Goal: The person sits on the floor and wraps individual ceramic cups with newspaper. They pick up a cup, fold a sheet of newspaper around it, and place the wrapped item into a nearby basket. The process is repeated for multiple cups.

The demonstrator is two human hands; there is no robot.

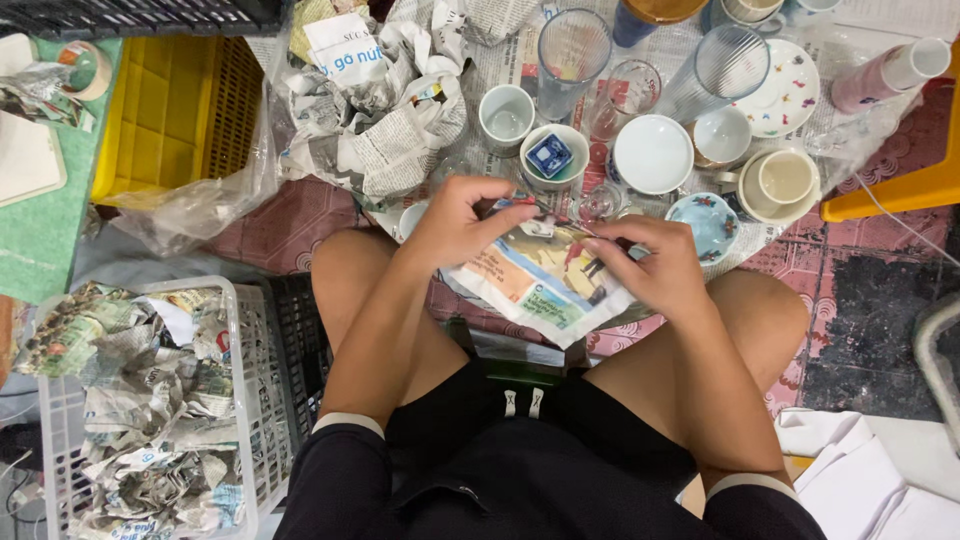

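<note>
Our left hand point(455, 225) and right hand point(655, 265) each pinch shut on an edge of a printed newspaper sheet point(540, 285) held above our knees. Just beyond stand white cups point(652, 153) and drinking glasses point(572, 50); a white basket point(250, 400) of paper-wrapped bundles sits left.

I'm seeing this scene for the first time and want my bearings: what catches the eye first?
Both hands, left hand and right hand, grip a sheet of printed newspaper at centre, above the knees. Beyond them, cups and glasses crowd the floor. At lower left, a white basket holds crumpled paper bundles.
</note>
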